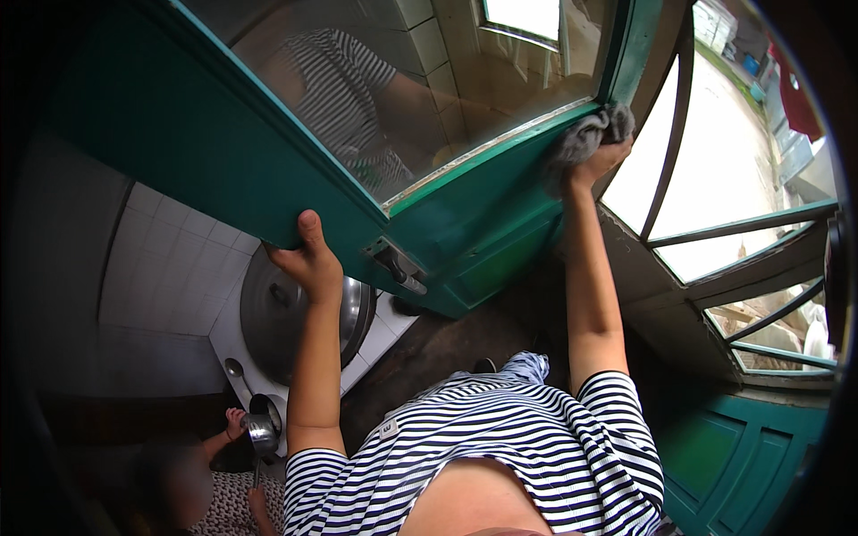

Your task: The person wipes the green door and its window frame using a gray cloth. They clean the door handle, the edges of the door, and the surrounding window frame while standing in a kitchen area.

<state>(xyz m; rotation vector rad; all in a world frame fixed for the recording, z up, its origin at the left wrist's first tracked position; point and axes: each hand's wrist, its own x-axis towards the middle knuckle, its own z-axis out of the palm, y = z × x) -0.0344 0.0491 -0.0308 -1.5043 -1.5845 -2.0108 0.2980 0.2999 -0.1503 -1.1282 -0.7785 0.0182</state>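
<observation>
A green wooden door [469, 248] with a large glass pane [429, 87] stands across the view in front of me. My left hand [310, 258] grips the door's free edge, thumb on the near face and fingers hidden behind it. Below and right of that hand is a metal door handle [400, 268]. My right hand [600, 157] holds a grey cloth [583, 137] against the door near the lower right corner of the pane. The cloth is slightly blurred. The pane reflects a striped shirt and an arm.
A large metal lid [275, 288] sits on a white-tiled stove top [382, 335], near a ladle [234, 367]. At lower left, another person [234, 506] holds a metal pot [260, 432]. A window [643, 194] and a green panelled door [744, 449] are at right.
</observation>
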